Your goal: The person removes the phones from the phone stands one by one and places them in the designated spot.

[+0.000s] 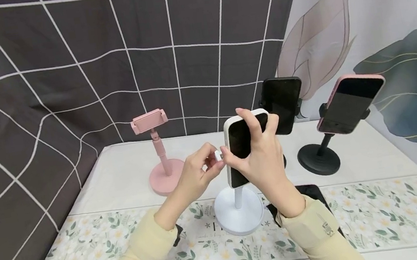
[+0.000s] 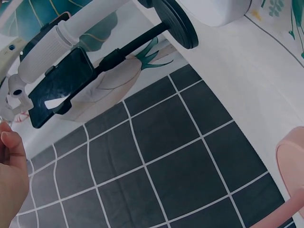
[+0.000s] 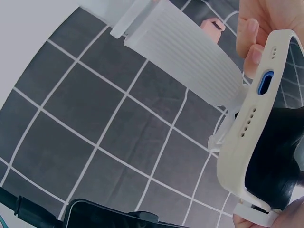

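Note:
A phone in a cream-white case [image 1: 238,137] leans upright at the head of a white phone stand [image 1: 239,211]. My right hand [image 1: 265,157] grips this phone, its thumb at the left edge and fingers over the top and right edges. At the phone's left side, my left hand [image 1: 196,166] pinches a small white clamp piece [image 1: 218,155] of the stand. The right wrist view shows the case's bottom end with a blue-rimmed charging port [image 3: 266,83]. Below it, another white clamp end [image 3: 256,214] sits against the case, by my right fingers.
Behind to the left stands a pink phone stand [image 1: 166,177]. At the right, a black phone [image 1: 282,102] and a pink-edged phone [image 1: 349,105] sit on black stands. A dark flat object [image 1: 317,192] lies under my right forearm on the floral runner [image 1: 108,240]. A grid-patterned cloth [image 1: 153,71] hangs behind.

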`<state>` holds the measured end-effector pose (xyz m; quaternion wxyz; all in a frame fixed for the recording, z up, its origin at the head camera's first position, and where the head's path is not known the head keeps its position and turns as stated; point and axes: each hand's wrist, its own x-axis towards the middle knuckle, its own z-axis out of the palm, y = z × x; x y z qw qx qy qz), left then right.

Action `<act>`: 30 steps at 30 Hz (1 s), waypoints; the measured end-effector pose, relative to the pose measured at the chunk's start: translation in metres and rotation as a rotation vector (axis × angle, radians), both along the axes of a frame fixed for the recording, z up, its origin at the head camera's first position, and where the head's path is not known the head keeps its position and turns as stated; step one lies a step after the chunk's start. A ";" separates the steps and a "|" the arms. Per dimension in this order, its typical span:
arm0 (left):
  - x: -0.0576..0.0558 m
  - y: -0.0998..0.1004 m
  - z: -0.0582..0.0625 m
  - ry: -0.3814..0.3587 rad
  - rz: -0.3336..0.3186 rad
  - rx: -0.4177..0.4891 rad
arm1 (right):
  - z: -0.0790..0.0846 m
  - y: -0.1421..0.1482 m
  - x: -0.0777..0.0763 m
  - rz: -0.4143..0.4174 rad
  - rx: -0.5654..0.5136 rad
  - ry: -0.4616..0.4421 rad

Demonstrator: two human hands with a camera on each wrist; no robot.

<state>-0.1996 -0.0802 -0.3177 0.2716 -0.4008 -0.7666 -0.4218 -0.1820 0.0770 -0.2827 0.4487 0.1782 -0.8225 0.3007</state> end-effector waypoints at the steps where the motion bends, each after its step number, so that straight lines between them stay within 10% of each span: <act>1: 0.000 0.001 -0.001 -0.002 -0.002 0.001 | 0.000 0.001 0.000 0.006 -0.005 -0.003; 18: 0.002 0.005 -0.001 0.006 0.050 -0.018 | -0.007 0.010 -0.006 0.151 -0.025 0.111; 30: 0.000 0.009 0.001 0.280 0.158 -0.075 | -0.007 0.012 -0.006 0.172 -0.010 0.127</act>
